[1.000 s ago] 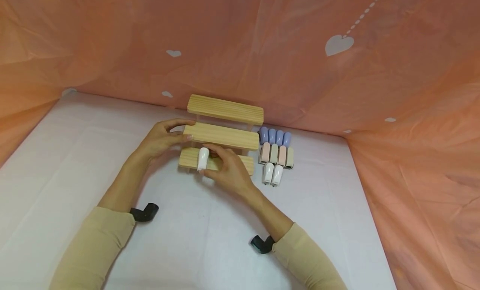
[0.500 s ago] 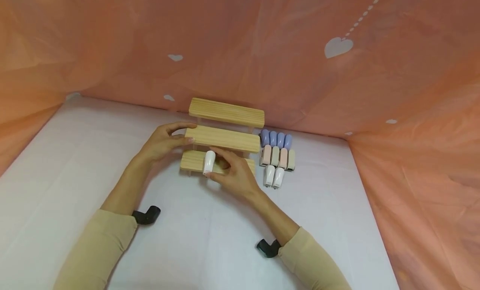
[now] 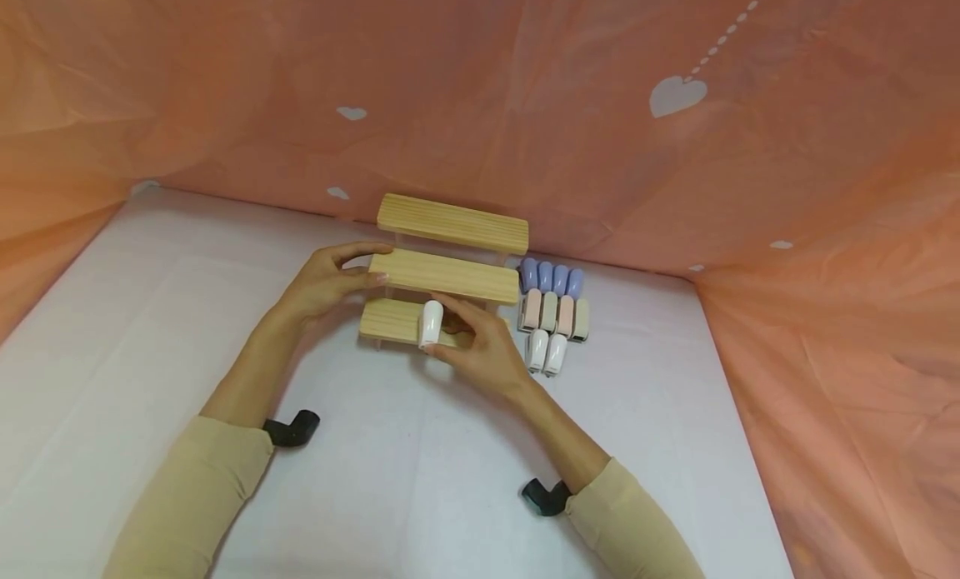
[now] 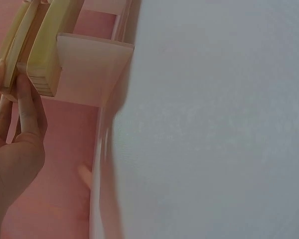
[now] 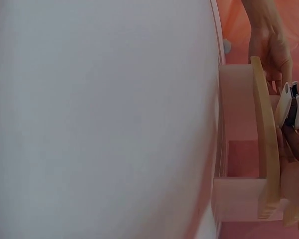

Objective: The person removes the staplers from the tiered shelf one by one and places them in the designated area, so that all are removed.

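Observation:
In the head view, a three-tier wooden display stand stands near the back of the table. My left hand holds the left end of its middle board, thumb in front and fingers behind. In the left wrist view, that hand pinches the board's end. My right hand pinches a small white mini stapler between thumb and fingers, upright in front of the bottom board. The right wrist view shows the white stapler with a dark gap between its two halves. Whether it touches the board I cannot tell.
Right of the stand lie rows of small staplers: several purple ones, several pink and beige ones, and two white ones. An orange sheet hangs behind the white tabletop.
My right hand has moved right along the bottom board, carrying the white mini stapler with it. The left hand has kept its hold on the middle board. The head view has shifted slightly.

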`<state>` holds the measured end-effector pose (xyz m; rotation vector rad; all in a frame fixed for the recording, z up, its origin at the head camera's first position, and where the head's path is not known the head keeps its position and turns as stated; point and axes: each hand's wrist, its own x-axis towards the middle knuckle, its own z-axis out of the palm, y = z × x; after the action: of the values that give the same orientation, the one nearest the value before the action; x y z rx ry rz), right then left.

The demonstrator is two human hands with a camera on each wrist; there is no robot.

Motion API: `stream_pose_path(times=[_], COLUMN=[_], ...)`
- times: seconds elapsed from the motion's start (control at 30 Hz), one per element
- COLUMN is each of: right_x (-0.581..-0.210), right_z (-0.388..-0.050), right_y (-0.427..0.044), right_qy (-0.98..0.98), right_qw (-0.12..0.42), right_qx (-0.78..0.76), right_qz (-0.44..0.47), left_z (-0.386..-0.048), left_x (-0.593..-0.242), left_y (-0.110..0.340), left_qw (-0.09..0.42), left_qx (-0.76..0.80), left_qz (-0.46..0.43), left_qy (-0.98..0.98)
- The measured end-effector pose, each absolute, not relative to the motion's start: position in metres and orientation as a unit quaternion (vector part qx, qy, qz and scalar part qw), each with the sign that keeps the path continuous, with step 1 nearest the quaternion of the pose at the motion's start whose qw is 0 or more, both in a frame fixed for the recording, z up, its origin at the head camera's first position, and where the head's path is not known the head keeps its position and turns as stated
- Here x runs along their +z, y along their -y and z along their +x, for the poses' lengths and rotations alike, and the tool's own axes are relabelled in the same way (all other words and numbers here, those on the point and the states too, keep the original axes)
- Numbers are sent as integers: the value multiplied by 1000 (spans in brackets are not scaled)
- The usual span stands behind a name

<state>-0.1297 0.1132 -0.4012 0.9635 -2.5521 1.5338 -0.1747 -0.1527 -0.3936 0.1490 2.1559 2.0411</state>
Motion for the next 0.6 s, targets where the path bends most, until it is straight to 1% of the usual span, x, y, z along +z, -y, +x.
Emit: stream_pose_path(times=[0.23,0.43,0.6], right_x=[-400,-399,-400], right_z=[-130,-131,-131], right_y=[-124,-136,-143], right_qy=[818,838,838], right_qw=[2,29,32], right_qx=[496,464,464], right_qz=[290,286,285], left_z=[-175,-174,-174], left_x=[-394,-394,-395], left_y=[152,153,153], left_qw=[85,84,88], left_qx=[695,702,702], left_qz=[53,48,50], left_qy=[-712,-706,-705])
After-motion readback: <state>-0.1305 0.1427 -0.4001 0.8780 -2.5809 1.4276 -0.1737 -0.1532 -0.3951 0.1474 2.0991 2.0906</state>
